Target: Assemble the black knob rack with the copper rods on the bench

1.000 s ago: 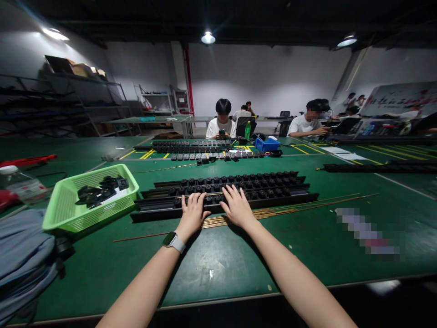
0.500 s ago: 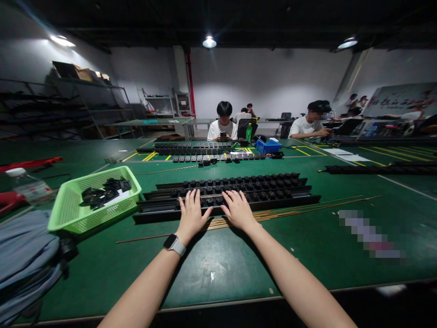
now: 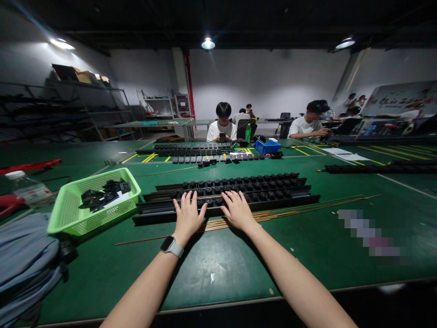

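Note:
Several long black channel rails (image 3: pixel 293 201) lie side by side in front of me, with rows of black socket-like modules (image 3: pixel 268 196) set in them. My left hand (image 3: pixel 187 216), wearing a watch (image 3: pixel 168 244), rests over the nearest rails with its fingers spread. To its right, my right hand (image 3: pixel 238 210) lies over the same rails, fingers also stretched out. A thin brass-coloured rod (image 3: pixel 208 197) runs along the rails between the fingertips. Neither hand grips anything that I can see. Close in front of the rails, several long brass-coloured rods (image 3: pixel 266 215) lie on the green table.
A light green basket (image 3: pixel 92 223) with black parts stands at left, near a plastic bottle (image 3: pixel 29 189) and grey-blue cloth (image 3: pixel 23 264). Farther back are more module rows (image 3: pixel 201 158), a blue bin (image 3: pixel 268 146) and two seated people. Another black rail (image 3: pixel 375 168) lies at right.
My left hand has slid slightly to the left along the rails, its fingers still spread. My right hand stays almost where it was.

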### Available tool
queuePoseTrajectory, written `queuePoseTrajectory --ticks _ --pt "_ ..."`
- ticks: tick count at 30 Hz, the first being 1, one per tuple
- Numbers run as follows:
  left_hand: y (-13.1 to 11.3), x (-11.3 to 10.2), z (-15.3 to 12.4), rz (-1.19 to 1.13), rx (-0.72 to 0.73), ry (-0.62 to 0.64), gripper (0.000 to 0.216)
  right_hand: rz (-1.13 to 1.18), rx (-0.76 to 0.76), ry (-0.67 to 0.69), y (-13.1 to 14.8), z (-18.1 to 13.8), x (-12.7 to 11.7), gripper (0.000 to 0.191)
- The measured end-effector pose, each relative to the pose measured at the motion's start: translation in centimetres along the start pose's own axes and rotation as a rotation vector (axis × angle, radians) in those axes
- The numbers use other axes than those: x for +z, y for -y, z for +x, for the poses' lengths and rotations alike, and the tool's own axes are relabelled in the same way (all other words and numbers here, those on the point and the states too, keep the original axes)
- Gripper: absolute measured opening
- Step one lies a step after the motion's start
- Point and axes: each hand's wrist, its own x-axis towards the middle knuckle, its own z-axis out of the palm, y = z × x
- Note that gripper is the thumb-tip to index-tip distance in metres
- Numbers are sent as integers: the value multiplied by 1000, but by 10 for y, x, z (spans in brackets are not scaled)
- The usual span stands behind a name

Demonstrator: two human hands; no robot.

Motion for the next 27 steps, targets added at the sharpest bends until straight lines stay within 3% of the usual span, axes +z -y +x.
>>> queuePoseTrajectory --ticks 15,27 --pt "-6 -11 -3 131 -213 150 83 15 -23 -24 -4 -1 6 58" --pt "-12 -12 -5 119 -203 151 85 21 -29 -35 -4 -1 8 58"
